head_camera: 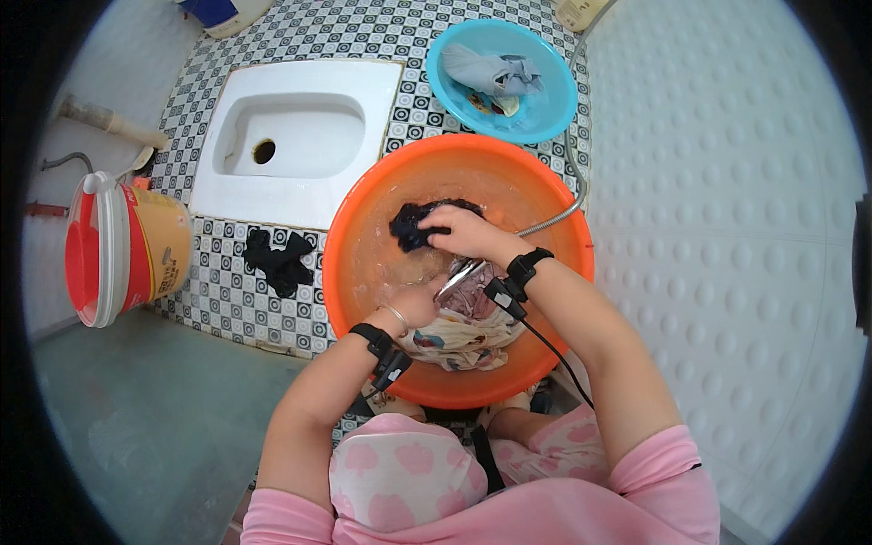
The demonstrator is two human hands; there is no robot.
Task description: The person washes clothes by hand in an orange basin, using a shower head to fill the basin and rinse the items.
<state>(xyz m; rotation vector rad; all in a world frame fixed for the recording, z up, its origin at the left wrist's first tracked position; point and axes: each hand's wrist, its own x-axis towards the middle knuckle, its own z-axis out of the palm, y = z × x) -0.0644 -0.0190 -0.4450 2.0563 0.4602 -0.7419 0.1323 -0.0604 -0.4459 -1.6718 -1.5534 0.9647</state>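
Observation:
A large orange plastic basin [336, 272] with water in it stands before me. My left hand [414, 305] grips a chrome shower head [462, 278] low over the basin, its face hidden from view. Its metal hose [555, 219] passes over the right rim. Pinched in my right hand [469, 233] is a wet black cloth [409, 226] near the basin's middle. Beneath the shower head lies a bunched patterned cream garment [466, 347], with a mauve cloth [480, 289] next to it.
A light-blue basin [439, 88] holding a grey-blue garment [494, 71] sits beyond. Left are a white squat toilet [296, 199], another black cloth [279, 262] on the tiled floor and a lidded bucket [160, 245]. A textured white wall [688, 204] bounds the right.

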